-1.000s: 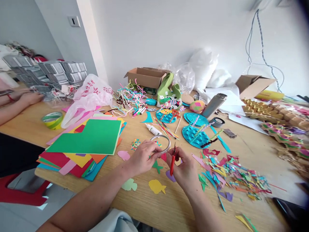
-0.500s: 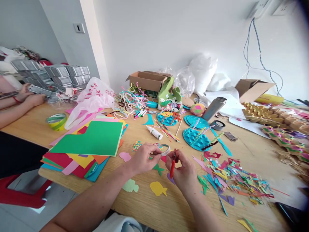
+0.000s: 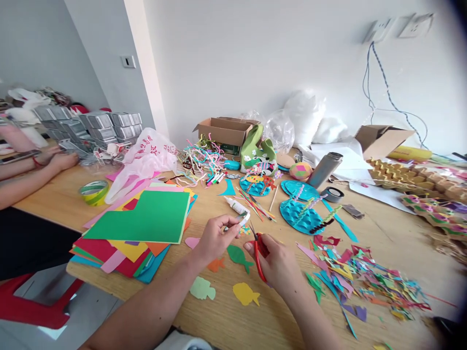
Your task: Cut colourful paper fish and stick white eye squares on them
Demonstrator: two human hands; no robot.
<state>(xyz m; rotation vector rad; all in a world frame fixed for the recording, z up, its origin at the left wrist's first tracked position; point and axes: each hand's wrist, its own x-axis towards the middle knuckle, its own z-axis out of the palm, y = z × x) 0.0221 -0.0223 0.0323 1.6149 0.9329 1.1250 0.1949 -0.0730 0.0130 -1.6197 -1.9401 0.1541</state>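
Note:
My left hand (image 3: 215, 240) pinches a thin white band, apparently a narrow roll of tape (image 3: 245, 220), between thumb and fingertips. Red-handled scissors (image 3: 259, 265) are in my right hand (image 3: 280, 262), their blades pointing up just right of the band and apart from it. Below and around my hands lie paper fish cutouts: a yellow fish (image 3: 246, 294), a pale green fish (image 3: 203, 288), a darker green fish (image 3: 239, 256) and an orange fish (image 3: 216, 265). A pink cutout (image 3: 191, 242) is partly behind my left hand. A white glue bottle (image 3: 235, 205) lies just beyond the band.
Coloured sheets (image 3: 146, 218) are stacked left, near yellow tape (image 3: 93, 193). Paper scraps (image 3: 368, 277) spread at right. Blue egg-tray pieces (image 3: 301, 216), a steel flask (image 3: 326, 170), pipe cleaners (image 3: 202, 160) and a green bag (image 3: 255, 153) stand beyond. Another person's hands (image 3: 60, 158) rest far left.
The scissors have moved down and away from the white band, and their red handles are now spread. My left hand has tilted the band. The view has shifted slightly.

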